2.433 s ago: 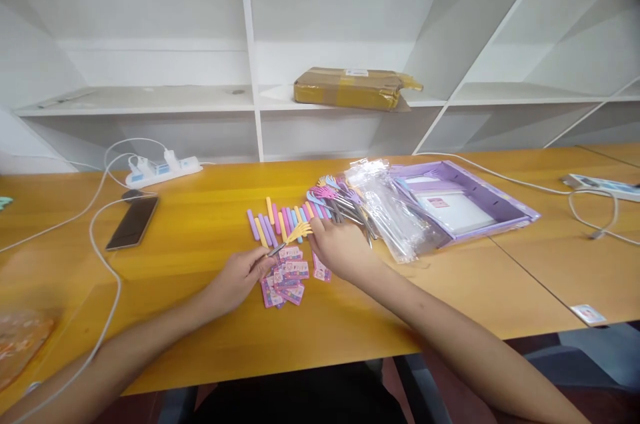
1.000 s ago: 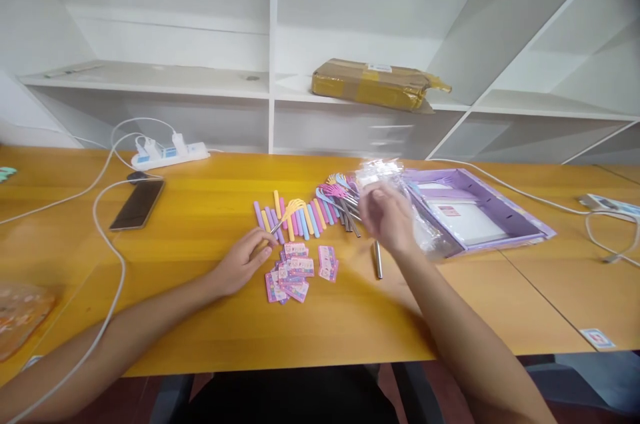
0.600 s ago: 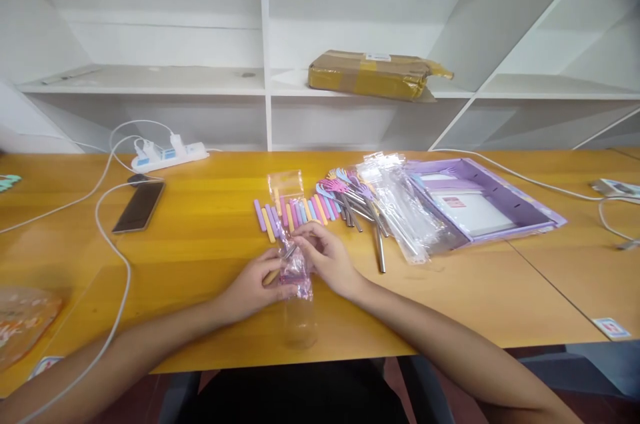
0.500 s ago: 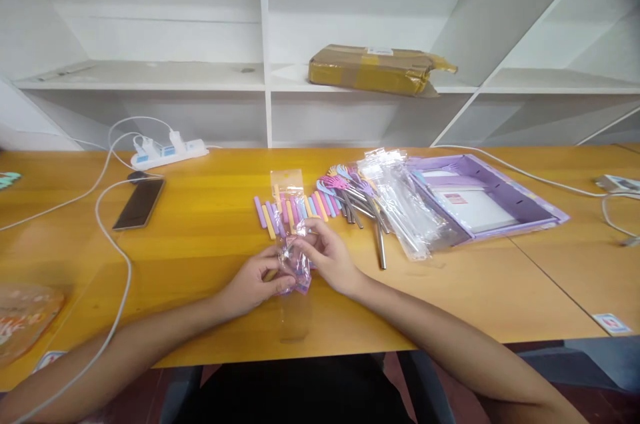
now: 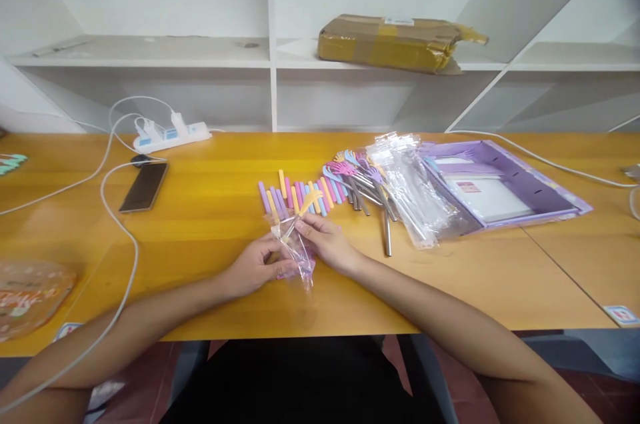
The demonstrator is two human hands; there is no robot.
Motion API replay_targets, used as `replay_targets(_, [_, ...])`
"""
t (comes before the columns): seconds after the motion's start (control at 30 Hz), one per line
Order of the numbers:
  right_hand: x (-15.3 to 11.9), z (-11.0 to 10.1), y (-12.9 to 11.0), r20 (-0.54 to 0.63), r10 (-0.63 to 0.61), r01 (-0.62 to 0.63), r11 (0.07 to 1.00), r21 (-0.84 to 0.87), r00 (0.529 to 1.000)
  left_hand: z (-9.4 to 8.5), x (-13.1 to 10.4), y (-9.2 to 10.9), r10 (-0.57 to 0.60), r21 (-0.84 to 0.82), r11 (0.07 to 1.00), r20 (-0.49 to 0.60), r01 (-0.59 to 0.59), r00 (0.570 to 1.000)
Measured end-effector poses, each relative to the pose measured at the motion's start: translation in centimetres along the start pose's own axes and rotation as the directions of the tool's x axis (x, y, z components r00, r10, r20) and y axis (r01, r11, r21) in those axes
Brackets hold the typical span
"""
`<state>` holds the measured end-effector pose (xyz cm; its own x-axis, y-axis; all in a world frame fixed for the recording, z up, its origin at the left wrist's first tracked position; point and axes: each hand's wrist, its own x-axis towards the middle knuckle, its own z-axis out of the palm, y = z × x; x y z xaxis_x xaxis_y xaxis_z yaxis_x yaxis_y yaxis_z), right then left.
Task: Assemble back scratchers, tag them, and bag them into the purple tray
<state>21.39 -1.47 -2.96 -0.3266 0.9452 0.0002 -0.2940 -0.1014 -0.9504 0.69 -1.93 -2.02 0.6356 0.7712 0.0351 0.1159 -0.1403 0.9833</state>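
Note:
My left hand (image 5: 257, 267) is closed on a crinkled clear plastic bag (image 5: 300, 259) above the table's front part. The fingers of my right hand (image 5: 327, 243) pinch a back scratcher with a yellow hand-shaped head (image 5: 311, 200) and a thin metal rod. Its rod slants down to the left, at the bag's mouth; how far inside it reaches I cannot tell. Just beyond my hands lies a row of short purple, yellow, pink and blue sticks (image 5: 287, 192). To their right is a pile of back scratchers (image 5: 345, 169) with coloured hand-shaped heads and metal rods.
Clear plastic bags (image 5: 415, 201) lie against an open purple box (image 5: 537, 194) on the right. At left are a phone (image 5: 145, 187), a power strip (image 5: 173, 137), an orange-printed pouch (image 5: 35, 294) and a white cable crossing my left arm. A taped carton (image 5: 390, 44) sits on the shelf.
The yellow-headed back scratcher now shows in my right fingers, above the bag. The bag, which stood up between my hands, is now lower and crumpled. The camera view has tilted down slightly.

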Motion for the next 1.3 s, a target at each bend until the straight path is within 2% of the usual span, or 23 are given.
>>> replay_targets(0.07, [0.1, -0.2, -0.4, -0.100, -0.051, 0.057, 0.997, 0.059, 0.994, -0.3, 0.1, 0.1, -0.007, -0.030, 1.000, -0.048, 0.006, 0.999])
replay_targets(0.17, [0.3, -0.7, -1.6, -0.256, -0.163, 0.201, 0.971, 0.130, 0.953, -1.2, 0.5, 0.1, -0.016, -0.106, 0.994, -0.165, -0.002, 0.986])
replay_targets(0.27, [0.3, -1.4, -2.7, -0.297, -0.192, 0.257, 0.946, 0.198, 0.935, -2.2, 0.9, 0.0, -0.006, -0.218, 0.973, -0.339, -0.072, 0.941])
replay_targets(0.33, [0.0, -1.7, -3.0, -0.205, -0.121, 0.171, 0.954, 0.247, 0.971, -2.8, 1.2, 0.0, -0.005, -0.286, 0.949, -0.441, -0.135, 0.898])
replay_targets(0.4, [-0.4, -1.6, -3.0, -0.003, 0.019, -0.018, 0.969, 0.245, 1.000, -3.3, 1.4, 0.2, 0.006, -0.326, 0.926, -0.489, -0.189, 0.872])
replay_targets(0.43, [-0.7, -1.4, -2.8, 0.104, 0.089, -0.110, 0.971, 0.213, 0.991, -3.4, 1.5, 0.3, 0.017, -0.336, 0.918, -0.497, -0.211, 0.868])
replay_targets(0.5, [-1.3, -0.8, -2.3, 0.232, 0.159, -0.191, 0.974, 0.123, 0.960, -3.7, 1.5, 0.5, 0.040, -0.347, 0.907, -0.493, -0.238, 0.869])
replay_targets(0.53, [-1.5, -0.4, -2.0, 0.238, 0.153, -0.179, 0.980, 0.089, 0.959, -3.8, 1.5, 0.6, 0.049, -0.351, 0.904, -0.482, -0.244, 0.875])
replay_targets(0.67, [-1.6, 0.4, -1.6, 0.049, -0.001, 0.004, 0.999, -0.054, 0.999, -4.1, 1.4, 0.8, 0.089, -0.363, 0.898, -0.405, -0.249, 0.910])
replay_targets(0.8, [-1.4, -0.2, -2.8, -0.095, -0.134, 0.107, 0.964, -0.245, 0.986, -5.0, 1.1, 1.8, 0.127, -0.425, 0.860, -0.358, -0.282, 0.925])
replay_targets(0.97, [-1.7, -0.8, -4.8, -0.088, -0.207, 0.164, 0.920, -0.356, 0.974, -7.0, 0.7, 3.7, 0.161, -0.526, 0.781, -0.351, -0.337, 0.922])
replay_targets(1.07, [-2.0, -0.7, -5.0, -0.088, -0.253, 0.194, 0.884, -0.425, 0.963, -7.6, 0.6, 4.2, 0.135, -0.542, 0.766, -0.389, -0.345, 0.911])
replay_targets(1.17, [-2.3, -0.7, -4.5, -0.083, -0.376, 0.270, 0.787, -0.555, 0.923, -6.9, 0.8, 3.7, 0.058, -0.512, 0.828, -0.331, -0.231, 0.942])
replay_targets(1.23, [-2.4, -0.9, -4.0, -0.039, -0.479, 0.329, 0.657, -0.679, 0.877, -5.8, 1.0, 2.9, 0.014, -0.486, 0.866, -0.212, -0.118, 0.977])
replay_targets(1.3, [-2.4, -1.2, -3.5, 0.048, -0.550, 0.373, 0.496, -0.784, 0.834, -4.6, 1.0, 2.0, -0.020, -0.490, 0.871, -0.107, -0.035, 0.994])
